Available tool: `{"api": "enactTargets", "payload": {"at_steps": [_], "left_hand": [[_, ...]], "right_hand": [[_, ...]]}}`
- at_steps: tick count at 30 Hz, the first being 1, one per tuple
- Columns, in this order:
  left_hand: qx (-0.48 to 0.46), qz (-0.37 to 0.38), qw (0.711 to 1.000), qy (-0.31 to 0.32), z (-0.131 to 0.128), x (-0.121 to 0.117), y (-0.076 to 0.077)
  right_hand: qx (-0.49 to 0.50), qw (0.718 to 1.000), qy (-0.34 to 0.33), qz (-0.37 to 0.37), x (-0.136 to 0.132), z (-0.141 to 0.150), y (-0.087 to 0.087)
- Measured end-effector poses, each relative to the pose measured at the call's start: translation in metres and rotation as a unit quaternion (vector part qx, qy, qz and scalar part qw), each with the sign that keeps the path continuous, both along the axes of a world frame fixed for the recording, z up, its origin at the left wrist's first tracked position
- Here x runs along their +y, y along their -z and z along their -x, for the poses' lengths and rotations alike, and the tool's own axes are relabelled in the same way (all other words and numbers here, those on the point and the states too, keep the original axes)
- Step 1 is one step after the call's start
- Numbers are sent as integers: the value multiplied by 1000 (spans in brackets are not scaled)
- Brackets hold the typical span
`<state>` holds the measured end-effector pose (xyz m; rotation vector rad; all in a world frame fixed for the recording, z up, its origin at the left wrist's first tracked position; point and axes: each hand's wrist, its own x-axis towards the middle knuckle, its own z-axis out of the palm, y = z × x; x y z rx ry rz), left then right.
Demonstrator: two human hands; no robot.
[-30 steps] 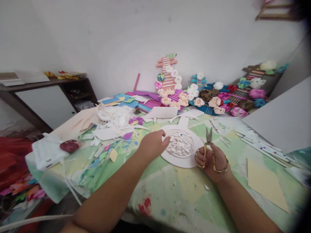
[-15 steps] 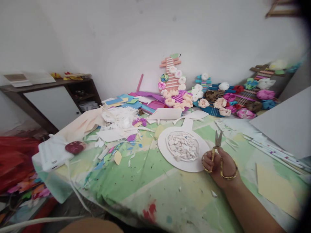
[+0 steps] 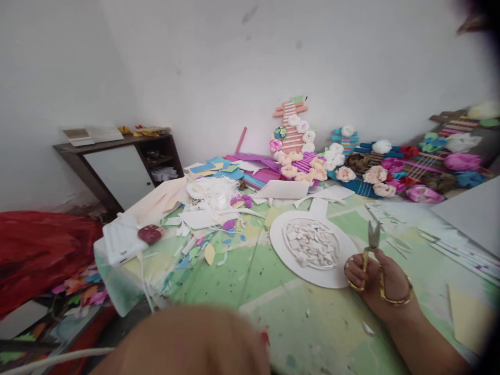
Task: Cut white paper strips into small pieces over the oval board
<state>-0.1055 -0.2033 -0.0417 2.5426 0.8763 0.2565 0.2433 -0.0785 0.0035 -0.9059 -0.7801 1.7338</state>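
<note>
My right hand [image 3: 385, 284] is closed round the gold handles of a pair of scissors [image 3: 374, 237], whose blades point up and stand a little apart. Just left of that hand lies a round white board [image 3: 281, 260] with a short neck at its far side. Within a ring on the board sits a heap of small white cut pieces [image 3: 312, 245]. Low in the head view, close to the camera, looms my left hand [image 3: 195, 341] or forearm, badly blurred; its fingers cannot be made out.
Paper scraps [image 3: 211, 252] and white string [image 3: 216, 192] litter the table's left half. Flower-covered craft pieces [image 3: 292, 138] lean on the wall. A white device [image 3: 121, 242] with a cable stands at the left edge. Long white sticks [image 3: 461, 255] and a cream sheet [image 3: 469, 317] lie right.
The blurred skin-coloured shape at the bottom has risen and grown larger in view. The scene has shifted right and slightly down as the head turned. The scissors stay in my right hand.
</note>
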Motion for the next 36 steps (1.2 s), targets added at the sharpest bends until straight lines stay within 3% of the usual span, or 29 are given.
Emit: {"api": "enactTargets", "payload": {"at_steps": [2,3,4,5,7,10,16,20,26,31,36], "left_hand": [[-15,-39,991,-126,16,48,-47],[3,-70,950,-304,23,69,-64],[40,-95,877,-470,30,86,-77],[81,-106,804,-580,37,101,-85],[101,-110,758,-635,49,118,-92],[143,-148,741,-639,55,126,-89],[176,-171,851,-464,4,150,-86],[188,-139,877,-420,-26,192,-78],[179,-67,903,-386,-26,230,-68],[75,-55,910,-405,-30,223,-88],[-92,-7,907,-410,-59,198,-114]], "right_hand": [[-3,1000,1,-3,0,0,1],[-5,1000,2,-4,0,0,1],[-8,1000,5,-6,0,0,1],[-11,1000,7,-8,0,1,1],[-17,1000,9,-10,0,1,0],[-23,1000,7,-10,0,2,0],[-28,1000,0,-8,1,2,-1],[-27,1000,4,-6,0,4,-2],[-34,999,18,-12,-2,6,-6],[-68,997,14,-23,-2,7,-9],[-123,990,30,-69,1,11,-5]]}}
